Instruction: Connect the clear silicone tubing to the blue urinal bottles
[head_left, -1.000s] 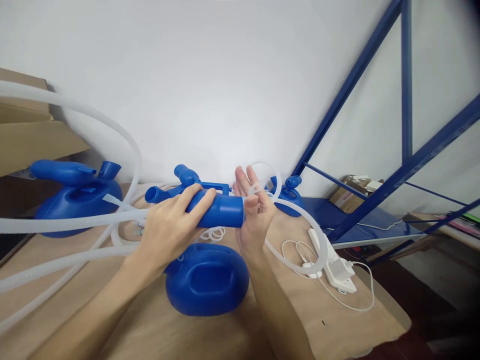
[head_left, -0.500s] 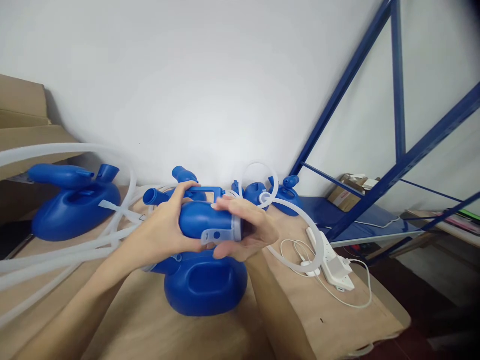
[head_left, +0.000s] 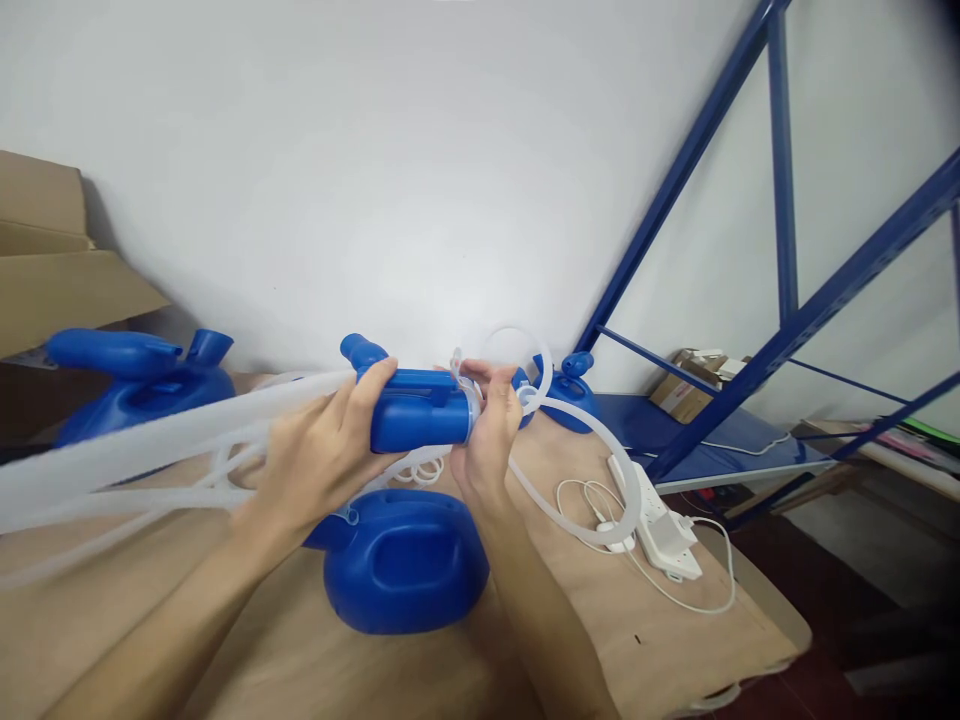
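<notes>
My left hand (head_left: 319, 450) is closed around a blue plastic bottle (head_left: 420, 424) with a straight handle, held on its side above the table. At the bottle's right end sits a translucent cap (head_left: 473, 405) with a small tab sticking up. Around that cap my right hand (head_left: 491, 435) is wrapped, its fingers partly hidden behind it. Below lies a larger blue jug (head_left: 405, 605) with a moulded grip recess. A blurred thick white hose (head_left: 150, 450) passes behind my left hand; whether it joins the bottle is hidden.
Another blue jug (head_left: 172, 395) stands at left beside a cardboard box (head_left: 45, 210). More blue jugs (head_left: 574, 405) and a looped translucent hose (head_left: 634, 490) are at back right. A white power strip (head_left: 656, 525) with cables lies near a blue metal rack (head_left: 682, 180).
The held bottle has been turned, so its cap's strap, which faced me, now shows at the top. My right hand has shifted round the cap. The hose at left has moved.
</notes>
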